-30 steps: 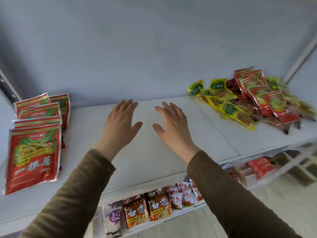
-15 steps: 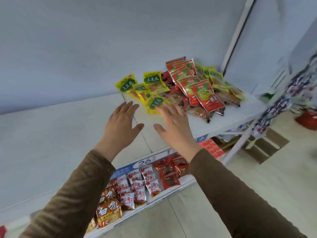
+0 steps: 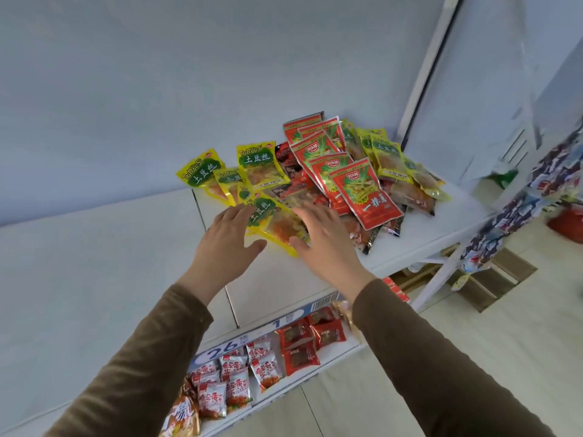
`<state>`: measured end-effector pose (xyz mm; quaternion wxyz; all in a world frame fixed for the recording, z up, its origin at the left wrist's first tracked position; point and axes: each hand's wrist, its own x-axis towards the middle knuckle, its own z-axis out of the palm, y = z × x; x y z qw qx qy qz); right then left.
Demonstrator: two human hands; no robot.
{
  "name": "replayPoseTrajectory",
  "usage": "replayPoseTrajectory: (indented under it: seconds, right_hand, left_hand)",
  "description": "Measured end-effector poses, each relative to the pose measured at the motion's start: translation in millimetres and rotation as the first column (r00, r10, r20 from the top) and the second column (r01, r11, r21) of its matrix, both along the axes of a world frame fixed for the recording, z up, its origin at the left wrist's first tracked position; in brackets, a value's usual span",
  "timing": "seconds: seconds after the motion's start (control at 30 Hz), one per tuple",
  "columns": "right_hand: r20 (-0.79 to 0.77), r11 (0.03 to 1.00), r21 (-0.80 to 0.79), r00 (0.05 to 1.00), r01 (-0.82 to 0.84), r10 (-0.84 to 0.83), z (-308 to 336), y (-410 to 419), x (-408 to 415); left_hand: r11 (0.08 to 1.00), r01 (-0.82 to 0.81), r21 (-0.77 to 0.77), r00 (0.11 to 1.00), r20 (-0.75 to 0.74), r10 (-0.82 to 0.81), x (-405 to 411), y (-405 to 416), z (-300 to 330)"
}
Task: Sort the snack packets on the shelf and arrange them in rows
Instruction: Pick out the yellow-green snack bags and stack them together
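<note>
Hovering my left hand (image 3: 227, 242) and right hand (image 3: 325, 239), fingers spread and holding nothing, over packets (image 3: 274, 220) near the shelf's (image 3: 422, 244) right edge

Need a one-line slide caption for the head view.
Both open hands, left hand and right hand, reach a mixed pile of yellow packets and red packets on the white shelf.

One head-worn camera looks forward and down, close over the white shelf (image 3: 315, 279).

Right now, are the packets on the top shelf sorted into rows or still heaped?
Heaped. The yellow packets and red packets overlap at mixed angles in one pile on the shelf.
</note>
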<state>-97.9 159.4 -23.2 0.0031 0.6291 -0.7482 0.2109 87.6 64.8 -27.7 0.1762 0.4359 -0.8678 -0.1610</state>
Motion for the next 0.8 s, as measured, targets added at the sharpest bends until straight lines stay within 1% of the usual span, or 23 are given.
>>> replayPoseTrajectory:
  seconds: [0.07,0.13,0.23,0.33,0.4,0.47,0.53,0.67,0.8]
  right_hand:
    - [-0.004,1.000,0.012,1.000,-0.025,0.025,-3,-16,-3]
    - [-0.012,0.998,0.038,0.998,-0.057,0.058,-4,-31,-7]
    - [-0.060,0.975,0.152,0.984,-0.160,0.171,-4,-52,-13]
    - [-0.132,0.910,0.313,0.936,-0.273,0.326,-8,-70,-15]
    - [-0.183,0.893,0.352,0.916,-0.279,0.358,-15,-81,-15]
    - [-0.208,0.912,0.326,0.922,-0.249,0.326,-22,-90,-16]
    - [-0.201,0.940,0.268,0.942,-0.213,0.270,-27,-97,-15]
    - [-0.164,0.980,0.136,0.972,-0.148,0.169,-34,-106,-13]
    - [-0.151,0.989,-0.019,0.979,-0.144,0.140,-32,-113,-16]
  left_hand:
    - [0.998,-0.033,0.054,0.999,-0.016,0.034,0,-16,-6]
    - [0.988,-0.077,0.137,0.994,-0.063,0.087,-1,-30,-12]
    - [0.952,-0.114,0.286,0.970,-0.177,0.169,-6,-47,-21]
    - [0.897,-0.118,0.426,0.918,-0.297,0.262,-14,-62,-25]
    - [0.855,-0.111,0.507,0.864,-0.376,0.335,-19,-72,-25]
    - [0.817,-0.093,0.570,0.810,-0.434,0.395,-24,-80,-24]
    - [0.791,-0.081,0.606,0.762,-0.474,0.441,-29,-87,-23]
    - [0.736,-0.097,0.669,0.685,-0.492,0.538,-39,-98,-21]
    - [0.628,-0.036,0.777,0.562,-0.504,0.656,-47,-106,-20]
